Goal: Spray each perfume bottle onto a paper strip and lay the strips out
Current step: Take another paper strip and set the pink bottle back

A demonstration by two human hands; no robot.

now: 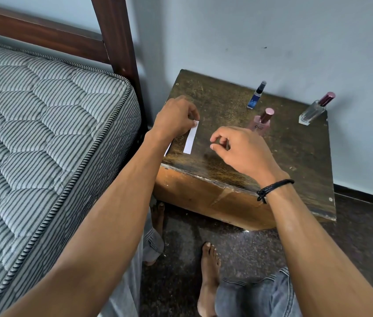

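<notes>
A small, scuffed wooden desk [295, 156] stands on the dark speckled floor [261, 243], its back to the wall. Near its front left corner a white strip [191, 140] runs front to back, its far end pinched by the left hand [176, 117]. A sliver of a second strip [167, 150] shows at the left edge, mostly hidden by that wrist. A blue bottle [255, 97] stands towards the back, a pink bottle [262, 122] near the middle, and a clear bottle [313, 110] at the far right corner, all capped.
</notes>
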